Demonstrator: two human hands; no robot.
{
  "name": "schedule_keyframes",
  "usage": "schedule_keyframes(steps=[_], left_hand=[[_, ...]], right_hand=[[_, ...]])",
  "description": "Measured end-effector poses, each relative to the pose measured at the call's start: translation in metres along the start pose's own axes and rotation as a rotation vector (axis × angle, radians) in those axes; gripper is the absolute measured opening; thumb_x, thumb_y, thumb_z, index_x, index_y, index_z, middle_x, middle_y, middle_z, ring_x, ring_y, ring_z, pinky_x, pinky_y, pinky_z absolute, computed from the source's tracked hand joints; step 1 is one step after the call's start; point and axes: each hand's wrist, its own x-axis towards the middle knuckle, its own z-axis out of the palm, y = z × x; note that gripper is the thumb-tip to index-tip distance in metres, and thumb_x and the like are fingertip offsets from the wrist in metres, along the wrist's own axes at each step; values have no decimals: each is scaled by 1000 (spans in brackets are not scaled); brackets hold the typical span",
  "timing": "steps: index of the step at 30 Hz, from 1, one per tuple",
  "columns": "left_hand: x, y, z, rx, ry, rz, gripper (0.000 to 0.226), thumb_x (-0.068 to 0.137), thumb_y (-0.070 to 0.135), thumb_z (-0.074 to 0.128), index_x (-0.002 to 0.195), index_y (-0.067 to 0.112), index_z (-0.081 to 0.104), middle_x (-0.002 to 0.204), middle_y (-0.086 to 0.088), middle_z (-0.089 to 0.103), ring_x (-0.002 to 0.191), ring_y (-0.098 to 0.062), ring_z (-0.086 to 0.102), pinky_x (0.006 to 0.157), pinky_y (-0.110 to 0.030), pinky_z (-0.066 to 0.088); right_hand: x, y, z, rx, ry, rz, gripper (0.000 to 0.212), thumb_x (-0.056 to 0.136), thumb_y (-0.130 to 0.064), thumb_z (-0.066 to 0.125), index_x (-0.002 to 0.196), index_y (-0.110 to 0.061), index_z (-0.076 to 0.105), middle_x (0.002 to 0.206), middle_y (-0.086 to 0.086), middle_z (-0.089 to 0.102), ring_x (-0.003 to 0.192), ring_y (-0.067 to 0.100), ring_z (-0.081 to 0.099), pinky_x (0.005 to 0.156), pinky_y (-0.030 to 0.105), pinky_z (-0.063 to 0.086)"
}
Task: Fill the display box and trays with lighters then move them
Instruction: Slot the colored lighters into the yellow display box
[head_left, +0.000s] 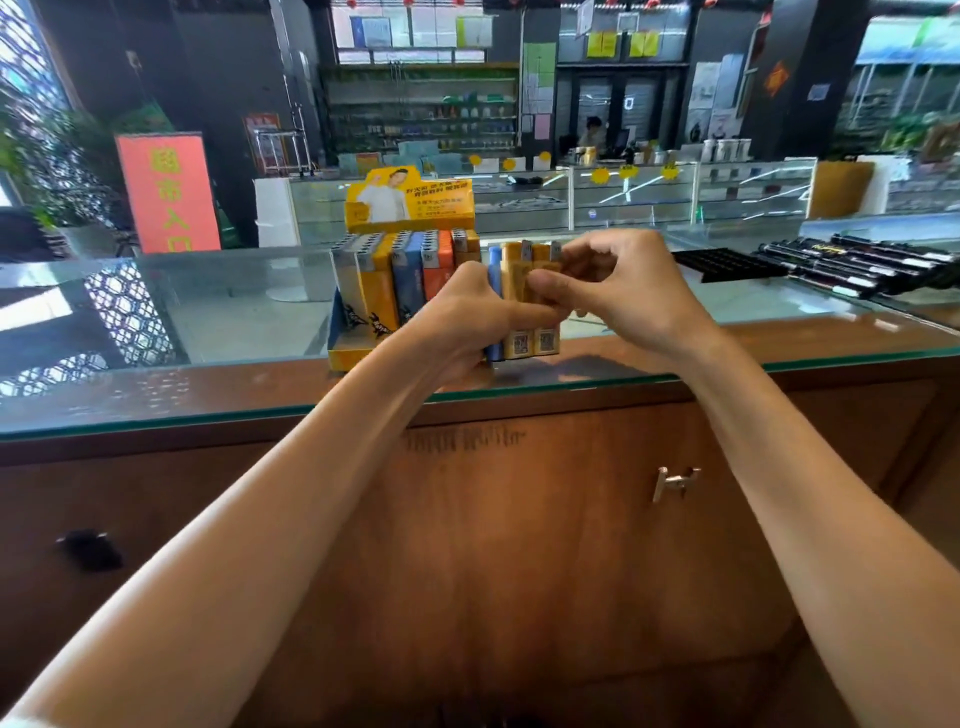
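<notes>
Lighters, one blue and several yellow, stand bunched just right of the box, at the counter's near edge. The left hand is clamped round the bunch's middle; the right hand pinches the tops. The likely risk is that the loose bunch fans out, so one drops over the edge or knocks the rows already in the box. QR stickers show on the yellow lighters' bases. The box's yellow header card carries Chinese print, too small to read. Behind and left of the box, a red sign ends in 入口.
</notes>
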Motion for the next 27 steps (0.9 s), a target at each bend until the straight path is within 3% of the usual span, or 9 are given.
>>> schedule_keyframes(steps=[4, 7, 9, 12, 15, 18, 21, 23, 27], left_hand=[[-15, 0, -29, -84, 29, -23, 17, 85, 1, 65, 101, 1, 64, 95, -14, 70, 88, -23, 68, 82, -35, 56], [-24, 1, -47, -125, 43, -1, 14, 85, 4, 65, 99, 4, 66, 96, -12, 71, 91, -24, 69, 83, -37, 56], [-29, 2, -55, -136, 47, 33, 16, 84, 6, 67, 100, 2, 66, 95, -13, 71, 89, -23, 69, 83, -37, 57], [-35, 2, -64, -167, 67, 61, 17, 84, 8, 66, 100, 0, 66, 91, -11, 72, 84, -21, 70, 80, -37, 58], [-43, -1, -76, -228, 104, 64, 12, 87, 11, 64, 95, 2, 66, 80, -5, 73, 75, -14, 70, 70, -30, 59], [-52, -7, -98, -243, 202, 52, 10, 85, 13, 66, 92, 7, 65, 77, -2, 71, 71, -9, 68, 63, -25, 56], [-58, -16, -121, -326, 307, 25, 9, 81, 9, 69, 88, 5, 64, 72, -1, 72, 67, -10, 68, 60, -25, 57], [-60, -24, -132, -305, 394, -4, 9, 78, 7, 72, 85, 8, 65, 68, 0, 71, 66, -11, 68, 59, -29, 59], [-64, -35, -142, -343, 465, -73, 9, 75, 9, 75, 80, 15, 70, 64, -1, 69, 60, -14, 66, 39, -30, 51]], right_hand=[[10, -20, 19, 20, -65, -15, 30, 79, -26, 71, 91, 2, 69, 76, 12, 69, 64, 16, 62, 60, 28, 51], [19, -33, 32, 54, -98, -20, 26, 84, -22, 67, 89, 4, 68, 71, 10, 65, 61, 13, 57, 58, 24, 48], [24, -38, 42, 103, -108, 6, 21, 87, -15, 63, 89, 5, 68, 73, 13, 64, 64, 16, 56, 62, 29, 48], [29, -44, 53, 188, -137, 36, 19, 90, -11, 56, 85, 5, 65, 76, 20, 63, 69, 24, 57, 64, 33, 47], [36, -41, 54, 401, -138, 85, 24, 91, -9, 47, 77, 2, 63, 80, 17, 62, 68, 20, 58, 61, 26, 46], [49, -30, 49, 466, -59, 168, 34, 92, -7, 37, 67, -7, 59, 85, 15, 59, 68, 18, 56, 64, 31, 41], [57, -15, 46, 409, -28, 176, 37, 93, -4, 34, 65, -7, 59, 84, 13, 58, 64, 15, 53, 59, 28, 37], [60, -8, 47, 299, -10, 161, 32, 94, -5, 36, 75, 0, 61, 85, 12, 61, 65, 15, 55, 58, 25, 39], [67, 2, 53, 89, 43, 117, 24, 90, -7, 50, 99, 13, 61, 87, 19, 67, 70, 18, 59, 62, 25, 46]])
